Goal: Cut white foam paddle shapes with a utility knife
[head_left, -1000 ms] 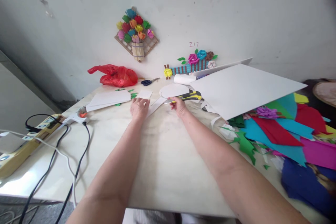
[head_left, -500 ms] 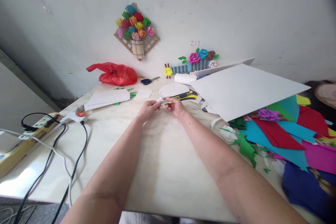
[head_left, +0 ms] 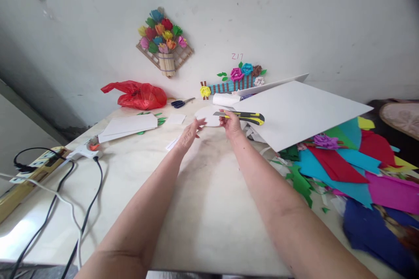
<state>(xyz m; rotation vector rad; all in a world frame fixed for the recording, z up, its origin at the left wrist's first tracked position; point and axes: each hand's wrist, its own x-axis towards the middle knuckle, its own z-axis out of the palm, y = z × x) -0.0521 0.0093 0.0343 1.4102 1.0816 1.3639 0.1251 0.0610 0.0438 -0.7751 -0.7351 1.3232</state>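
In my right hand (head_left: 232,124) is a yellow-and-black utility knife (head_left: 252,117), held level with its blade extending to the left. My left hand (head_left: 190,134) hovers apart from the knife, fingers spread and holding nothing that I can see. Just beyond both hands lies a round white board piece (head_left: 207,117), partly covered by the hands and the blade. Beside my left wrist a narrow white strip (head_left: 173,143) rests on the table.
A large white board (head_left: 304,111) leans over coloured paper scraps (head_left: 343,161) at right. White sheets (head_left: 129,125), scissors (head_left: 181,103) and a red plastic bag (head_left: 142,96) lie at back left. Cables run from a power strip (head_left: 36,174) along the left edge.
My left hand has come away from the knife's blade end and opened, moving slightly left. The knife has moved right in my right hand. The view has shifted slightly.
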